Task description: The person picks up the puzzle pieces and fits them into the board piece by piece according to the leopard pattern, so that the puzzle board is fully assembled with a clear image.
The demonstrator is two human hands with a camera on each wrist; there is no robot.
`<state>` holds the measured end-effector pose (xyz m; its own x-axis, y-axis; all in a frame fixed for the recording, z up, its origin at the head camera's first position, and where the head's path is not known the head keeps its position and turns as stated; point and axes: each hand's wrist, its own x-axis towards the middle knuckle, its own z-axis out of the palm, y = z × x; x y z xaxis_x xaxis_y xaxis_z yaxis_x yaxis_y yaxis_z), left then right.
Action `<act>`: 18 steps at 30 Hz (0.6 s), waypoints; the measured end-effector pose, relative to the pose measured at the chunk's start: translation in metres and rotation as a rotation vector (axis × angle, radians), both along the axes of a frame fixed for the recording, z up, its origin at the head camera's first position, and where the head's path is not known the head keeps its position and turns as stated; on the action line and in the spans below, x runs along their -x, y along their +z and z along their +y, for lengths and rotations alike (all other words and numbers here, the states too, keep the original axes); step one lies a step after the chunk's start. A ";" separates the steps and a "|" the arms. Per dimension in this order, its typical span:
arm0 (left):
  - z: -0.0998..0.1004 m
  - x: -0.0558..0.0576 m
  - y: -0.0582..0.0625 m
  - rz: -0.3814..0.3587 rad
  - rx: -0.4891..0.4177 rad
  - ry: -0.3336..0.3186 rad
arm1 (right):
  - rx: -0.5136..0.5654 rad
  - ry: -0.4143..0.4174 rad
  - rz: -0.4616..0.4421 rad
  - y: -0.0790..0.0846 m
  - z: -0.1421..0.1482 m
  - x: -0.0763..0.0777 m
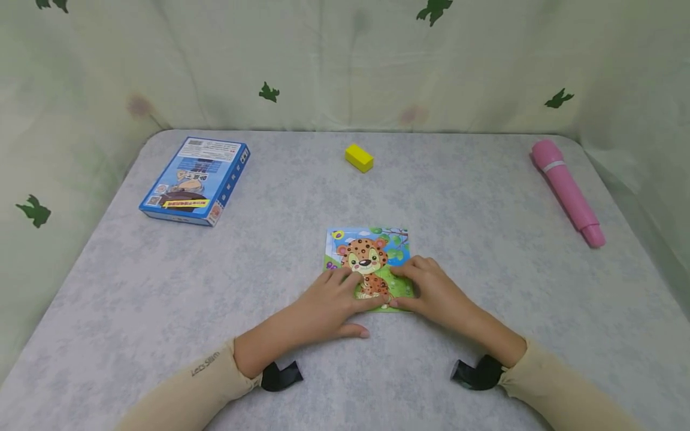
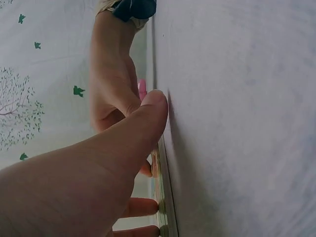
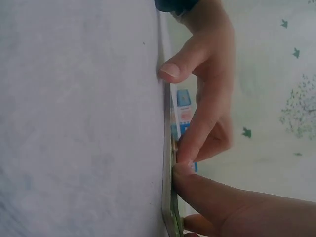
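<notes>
A flat picture puzzle (image 1: 399, 239) with a spotted leopard cub on green and blue lies on the table, its cut lines faintly visible. My left hand (image 1: 329, 305) reaches over its lower left; the fingertips rest on the picture, while the thumb (image 2: 153, 101) sticks out beyond the near edge. From the right, my right hand (image 1: 439, 296) touches the picture with thumb and index finger spread apart. In the right wrist view, the right thumb (image 3: 197, 185) presses on the puzzle's top beside a left fingertip. My hands hide parts of the puzzle's lower half.
A blue game box (image 1: 196, 179) lies at the back left of the table (image 1: 269, 251). Beyond the puzzle sits a small yellow block (image 1: 359, 158). A pink microphone-shaped object (image 1: 568, 191) lies at the far right. Pale curtains (image 1: 323, 60) with green leaf shapes hang behind.
</notes>
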<state>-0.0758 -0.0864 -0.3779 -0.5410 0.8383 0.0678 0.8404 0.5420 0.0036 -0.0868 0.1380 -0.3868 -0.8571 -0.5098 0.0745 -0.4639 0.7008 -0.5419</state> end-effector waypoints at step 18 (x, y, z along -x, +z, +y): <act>0.000 -0.002 0.002 -0.042 0.034 0.015 | -0.209 0.103 0.117 0.001 0.007 -0.008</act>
